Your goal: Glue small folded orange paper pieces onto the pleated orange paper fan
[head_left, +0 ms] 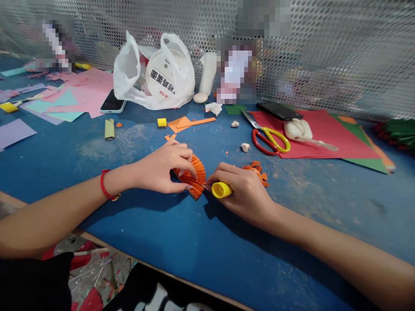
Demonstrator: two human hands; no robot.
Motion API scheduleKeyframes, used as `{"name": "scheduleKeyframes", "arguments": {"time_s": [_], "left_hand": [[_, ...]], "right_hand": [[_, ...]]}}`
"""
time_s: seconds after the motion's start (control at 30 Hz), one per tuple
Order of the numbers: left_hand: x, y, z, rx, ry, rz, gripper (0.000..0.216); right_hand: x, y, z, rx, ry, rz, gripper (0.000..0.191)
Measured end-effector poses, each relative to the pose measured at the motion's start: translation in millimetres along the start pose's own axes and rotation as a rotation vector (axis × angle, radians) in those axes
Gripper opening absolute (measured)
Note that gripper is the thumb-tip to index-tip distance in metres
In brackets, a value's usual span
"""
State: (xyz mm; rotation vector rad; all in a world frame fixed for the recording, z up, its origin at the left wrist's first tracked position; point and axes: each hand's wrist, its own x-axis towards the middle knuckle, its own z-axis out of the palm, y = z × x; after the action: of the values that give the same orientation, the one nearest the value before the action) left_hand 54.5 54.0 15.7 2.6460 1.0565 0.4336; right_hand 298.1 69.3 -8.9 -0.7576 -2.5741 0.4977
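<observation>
Between my hands on the blue table is an orange pleated paper fan, its folds spread out. My left hand, with a red cord bracelet on the wrist, pinches the fan from its left side. In my right hand is a yellow glue stick, its round end facing me; the fingertips of that hand reach the fan's right edge. Partly behind my right hand lie cut orange paper pieces. A small yellow cap and orange paper scraps lie farther back.
Scissors with red and yellow handles overlap red paper, near a white earphone case and dark phone. At the back stand a white plastic bag and metal mesh. A lighter and pink paper are left.
</observation>
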Motion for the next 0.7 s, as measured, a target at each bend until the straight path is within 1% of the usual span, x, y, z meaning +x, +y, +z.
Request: {"name": "scheduleKeyframes", "arguments": {"time_s": [0.17, 0.37, 0.6, 0.7], "left_hand": [[0.2, -0.7, -0.1, 0.003, 0.017, 0.022, 0.015], [-0.6, -2.1, -0.4, -0.027, -0.001, 0.035, 0.018], [0.2, -2.0, -5.0, -0.088, -0.065, 0.024, 0.025], [0.4, -2.8, -4.4, -0.098, -0.061, 0.031, 0.026]], "right_hand": [[0.2, 2.6, 1.0, 0.009, 0.03, 0.006, 0.011], [0.8, 2.8, 1.0, 0.029, 0.002, 0.024, 0.017], [0.6, 2.5, 1.9, 0.016, -0.021, 0.035, 0.013], [0.3, 2.9, 2.6, 0.015, -0.022, 0.034, 0.012]]}}
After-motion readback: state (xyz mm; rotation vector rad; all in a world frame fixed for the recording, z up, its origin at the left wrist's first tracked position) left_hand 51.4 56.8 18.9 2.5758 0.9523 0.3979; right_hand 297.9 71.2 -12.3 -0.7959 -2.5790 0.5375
